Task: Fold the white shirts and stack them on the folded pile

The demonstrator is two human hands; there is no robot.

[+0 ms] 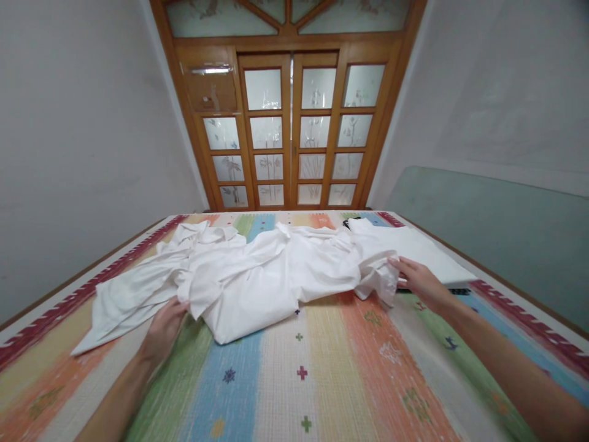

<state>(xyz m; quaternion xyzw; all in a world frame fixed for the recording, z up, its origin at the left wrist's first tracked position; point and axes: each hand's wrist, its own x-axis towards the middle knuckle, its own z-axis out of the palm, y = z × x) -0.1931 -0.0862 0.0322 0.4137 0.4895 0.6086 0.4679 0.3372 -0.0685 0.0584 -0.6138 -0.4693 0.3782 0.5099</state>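
Observation:
A crumpled white shirt (271,276) lies across the middle of the striped cloth, its fabric bunched and wrinkled. My left hand (164,322) pinches its left edge, the fingertips partly hidden by the fabric. At the other end, my right hand (416,275) has its thumb and fingers closed on what looks like a sleeve end. Farther left, a second loose white garment (138,285) spreads out in folds and touches the shirt. Just beyond my right hand is a flat, folded white garment (414,248).
A multicoloured striped cloth (299,380) covers the broad surface under the garments. A small black item (346,223) shows by the folded stack. Pale walls stand on both sides, a greenish panel (497,227) leans at right, and wooden glazed doors (289,141) close the far end.

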